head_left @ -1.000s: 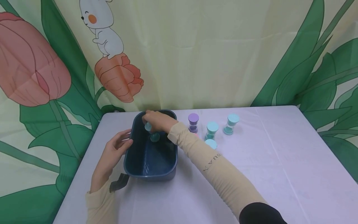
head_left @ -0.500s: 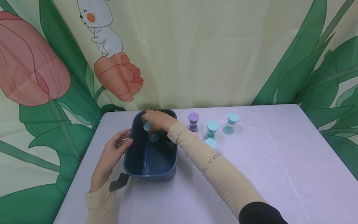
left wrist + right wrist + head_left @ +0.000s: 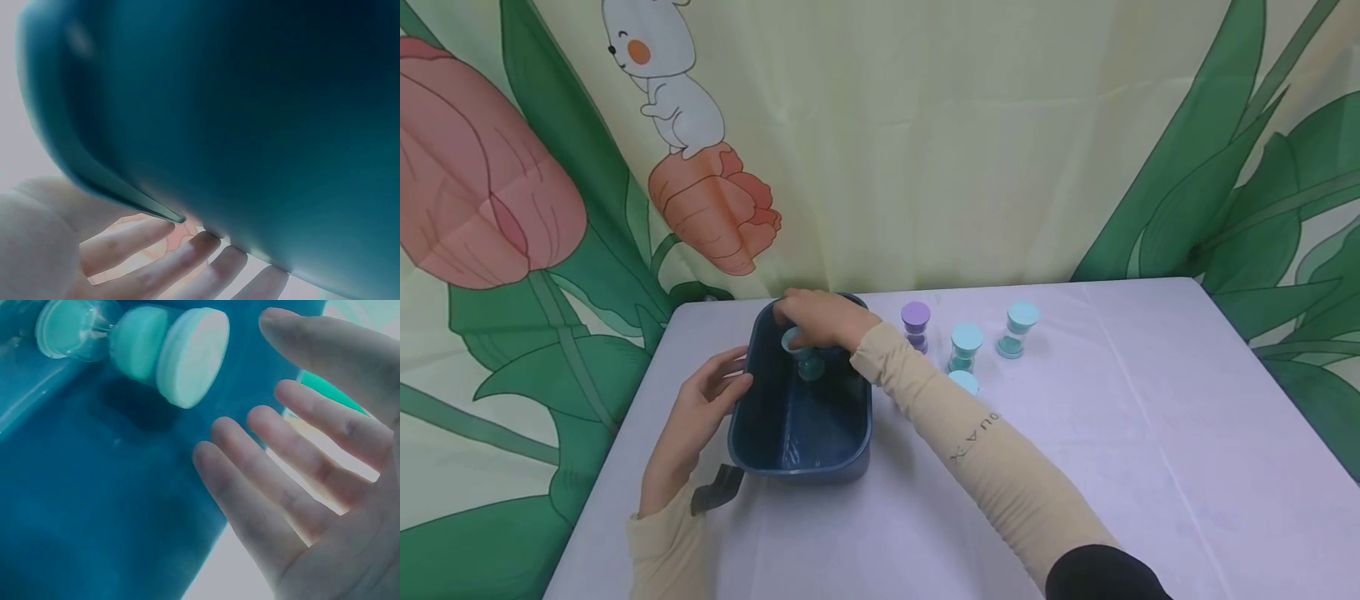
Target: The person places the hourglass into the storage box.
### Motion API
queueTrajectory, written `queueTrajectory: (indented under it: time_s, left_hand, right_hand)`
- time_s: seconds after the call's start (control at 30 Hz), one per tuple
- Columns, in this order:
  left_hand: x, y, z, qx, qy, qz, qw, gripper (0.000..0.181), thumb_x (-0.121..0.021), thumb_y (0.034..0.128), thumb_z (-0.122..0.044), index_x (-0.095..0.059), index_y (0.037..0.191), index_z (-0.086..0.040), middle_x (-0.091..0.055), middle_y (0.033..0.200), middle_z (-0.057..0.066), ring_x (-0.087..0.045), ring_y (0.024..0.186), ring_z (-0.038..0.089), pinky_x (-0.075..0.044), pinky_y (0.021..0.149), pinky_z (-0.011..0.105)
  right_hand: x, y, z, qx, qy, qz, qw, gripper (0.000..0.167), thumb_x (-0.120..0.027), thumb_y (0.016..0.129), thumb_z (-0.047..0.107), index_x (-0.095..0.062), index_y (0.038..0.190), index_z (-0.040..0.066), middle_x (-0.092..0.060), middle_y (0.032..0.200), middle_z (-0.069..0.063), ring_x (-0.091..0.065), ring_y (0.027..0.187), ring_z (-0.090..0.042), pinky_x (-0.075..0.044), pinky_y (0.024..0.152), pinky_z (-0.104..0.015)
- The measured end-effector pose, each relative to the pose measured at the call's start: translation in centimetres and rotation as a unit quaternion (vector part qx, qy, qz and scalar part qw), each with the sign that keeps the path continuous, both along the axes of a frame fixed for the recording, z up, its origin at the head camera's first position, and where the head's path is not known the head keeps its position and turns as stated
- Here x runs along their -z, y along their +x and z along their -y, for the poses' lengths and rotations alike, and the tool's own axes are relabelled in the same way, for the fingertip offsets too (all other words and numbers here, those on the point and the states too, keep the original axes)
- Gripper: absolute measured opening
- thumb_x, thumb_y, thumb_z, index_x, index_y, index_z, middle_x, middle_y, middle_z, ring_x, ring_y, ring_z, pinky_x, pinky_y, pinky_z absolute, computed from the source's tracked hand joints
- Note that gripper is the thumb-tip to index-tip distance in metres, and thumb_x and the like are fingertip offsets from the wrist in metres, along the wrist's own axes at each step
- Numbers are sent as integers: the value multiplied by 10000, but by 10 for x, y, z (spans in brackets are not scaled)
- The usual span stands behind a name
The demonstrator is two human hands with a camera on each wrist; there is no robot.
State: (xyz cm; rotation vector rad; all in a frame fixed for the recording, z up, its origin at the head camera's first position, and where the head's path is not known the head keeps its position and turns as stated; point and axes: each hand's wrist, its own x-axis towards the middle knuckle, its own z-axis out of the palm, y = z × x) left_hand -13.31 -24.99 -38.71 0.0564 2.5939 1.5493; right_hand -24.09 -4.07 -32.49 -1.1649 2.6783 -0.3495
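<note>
A dark blue bin (image 3: 802,477) stands on the table, and a teal-capped hourglass (image 3: 811,367) is inside it toward the back. My right hand (image 3: 826,320) is over the bin's back part. In the right wrist view its fingers (image 3: 234,481) are spread, and a gap separates them from the hourglass (image 3: 194,359). At the bin's left side is my left hand (image 3: 703,408), its fingers (image 3: 181,256) fairly straight and touching the outside wall (image 3: 187,125). To the right of the bin stand a purple hourglass (image 3: 916,317) and several teal ones, including one teal hourglass (image 3: 966,342).
Farther right is another teal hourglass (image 3: 1019,325); a nearer teal hourglass (image 3: 964,382) is partly behind the right sleeve (image 3: 970,433). A white cloth covers the table (image 3: 1150,467). A printed curtain (image 3: 925,167) hangs behind its back edge.
My right hand has risen slightly and come off the hourglass in the bin, whose upper cap now shows more. The left hand stays at the bin's side.
</note>
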Motion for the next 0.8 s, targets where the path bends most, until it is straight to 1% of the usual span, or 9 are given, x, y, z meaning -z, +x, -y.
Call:
queueTrajectory:
  time_s: [0.2, 0.33, 0.63, 0.8]
  left_hand:
    - [2, 0, 0, -40, 65, 14, 10000, 614, -582, 991, -429, -393, 1512, -165, -475, 1479, 152, -498, 1330, 345, -461, 1019, 557]
    - [2, 0, 0, -47, 87, 9, 10000, 612, -582, 993, -418, -390, 1515, -162, -474, 1479, 156, -497, 1333, 351, -455, 1025, 571]
    - [2, 1, 0, -70, 11, 93, 9999, 643, -586, 984, -449, -371, 1525, -177, -457, 1491, 166, -485, 1345, 363, -438, 1035, 597]
    - [1, 0, -1, -88, 2, 104, 9999, 643, -589, 981, -450, -373, 1524, -179, -456, 1494, 163, -483, 1346, 365, -437, 1036, 598]
  right_hand:
    - [-6, 4, -6, -98, -134, -197, 9997, 447, -736, 908, 251, -623, 1313, 102, -607, 1252, -69, -601, 1139, -183, -483, 1018, -281]
    - [-10, 7, -11, -124, -254, -304, 9991, 433, -732, 912, 250, -625, 1307, 106, -604, 1259, -60, -599, 1157, -176, -472, 1031, -282]
    - [-17, 18, -22, -136, -626, -216, 9977, 412, -726, 917, 218, -629, 1289, 72, -601, 1240, -79, -606, 1143, -196, -472, 1032, -300]
    - [-22, 24, -28, -146, -748, -292, 9967, 432, -732, 913, 226, -618, 1303, 77, -596, 1256, -72, -601, 1149, -186, -467, 1041, -288]
